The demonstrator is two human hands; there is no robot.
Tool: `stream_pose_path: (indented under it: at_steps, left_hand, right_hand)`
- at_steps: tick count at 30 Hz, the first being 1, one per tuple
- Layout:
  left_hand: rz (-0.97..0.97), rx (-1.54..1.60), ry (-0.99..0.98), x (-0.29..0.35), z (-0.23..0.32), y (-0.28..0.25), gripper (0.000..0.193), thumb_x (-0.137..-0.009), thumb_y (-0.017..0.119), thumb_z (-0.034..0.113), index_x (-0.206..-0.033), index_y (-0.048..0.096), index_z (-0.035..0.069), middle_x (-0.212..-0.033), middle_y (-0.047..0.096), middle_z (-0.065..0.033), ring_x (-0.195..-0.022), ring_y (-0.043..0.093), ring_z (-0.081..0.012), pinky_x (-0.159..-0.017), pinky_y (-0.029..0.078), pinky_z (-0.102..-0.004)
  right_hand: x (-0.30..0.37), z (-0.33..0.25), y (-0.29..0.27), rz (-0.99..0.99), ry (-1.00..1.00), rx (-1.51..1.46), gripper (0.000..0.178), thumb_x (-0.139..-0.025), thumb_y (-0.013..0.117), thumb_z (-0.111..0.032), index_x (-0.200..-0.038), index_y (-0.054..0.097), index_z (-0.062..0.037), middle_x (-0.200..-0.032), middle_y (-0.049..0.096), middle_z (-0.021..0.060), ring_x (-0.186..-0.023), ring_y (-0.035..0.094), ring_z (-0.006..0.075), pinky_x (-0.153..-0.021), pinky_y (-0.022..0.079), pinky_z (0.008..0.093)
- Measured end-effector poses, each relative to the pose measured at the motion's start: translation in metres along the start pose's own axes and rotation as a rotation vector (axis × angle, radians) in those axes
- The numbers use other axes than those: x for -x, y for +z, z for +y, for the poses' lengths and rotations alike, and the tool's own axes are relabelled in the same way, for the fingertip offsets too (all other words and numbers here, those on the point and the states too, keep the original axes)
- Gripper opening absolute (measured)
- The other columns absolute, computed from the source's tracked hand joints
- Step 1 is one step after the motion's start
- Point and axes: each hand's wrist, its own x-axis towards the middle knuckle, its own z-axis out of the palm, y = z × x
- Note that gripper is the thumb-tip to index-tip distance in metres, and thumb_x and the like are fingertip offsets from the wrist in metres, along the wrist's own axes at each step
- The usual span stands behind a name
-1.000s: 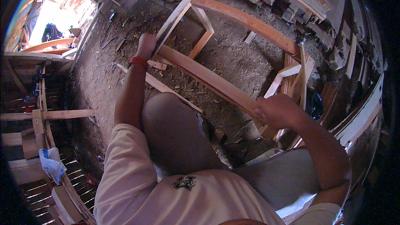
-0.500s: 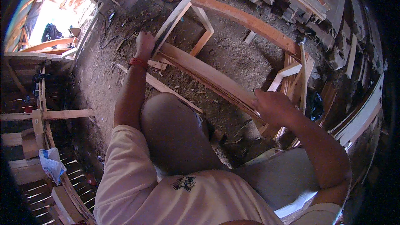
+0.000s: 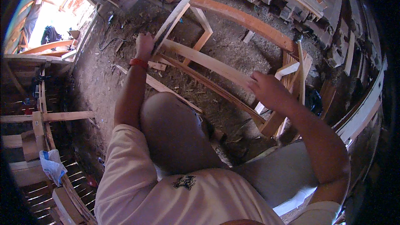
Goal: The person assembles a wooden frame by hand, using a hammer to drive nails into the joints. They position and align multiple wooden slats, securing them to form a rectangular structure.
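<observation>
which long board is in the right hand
The pale board, between the orange beam and the darker near rail: the right hand grips its right end and touches neither of those.

One left hand (image 3: 144,46) and one right hand (image 3: 267,90) are being used, one red wristband (image 3: 138,62) is being worn, one pale board (image 3: 210,62) is being held, and one blue-and-white plastic bag (image 3: 53,168) is being shown.

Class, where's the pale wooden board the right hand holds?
In the head view, the board slants just above centre, between the curved orange wooden beam and the grey-trousered left knee.
</observation>
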Motion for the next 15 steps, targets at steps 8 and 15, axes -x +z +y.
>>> stream_pose_path:
  at_steps: [8,15]
  left_hand:
    - [-0.063,0.211,0.088,0.012,0.004,-0.016,0.039,-0.097,0.057,0.030,-0.088,0.069,-0.005,-0.084,0.068,-0.0263,-0.084,0.067,-0.0392,-0.076,0.050,-0.0489]
    - [-0.096,0.455,0.009,0.007,-0.007,-0.020,0.038,-0.100,0.059,0.030,-0.086,0.070,-0.003,-0.078,0.067,-0.0196,-0.071,0.061,-0.0299,-0.071,0.046,-0.0449]
  right_hand:
    - [0.043,-0.029,-0.064,-0.276,0.127,-0.231,0.026,-0.097,0.062,-0.020,-0.114,0.055,-0.0013,-0.086,0.070,0.0130,-0.073,0.071,0.0213,-0.067,0.054,0.0394]
    - [0.096,-0.035,-0.101,-0.194,0.151,-0.186,0.034,-0.093,0.064,-0.009,-0.126,0.059,-0.0048,-0.099,0.070,0.0186,-0.085,0.070,0.0254,-0.079,0.054,0.0399]
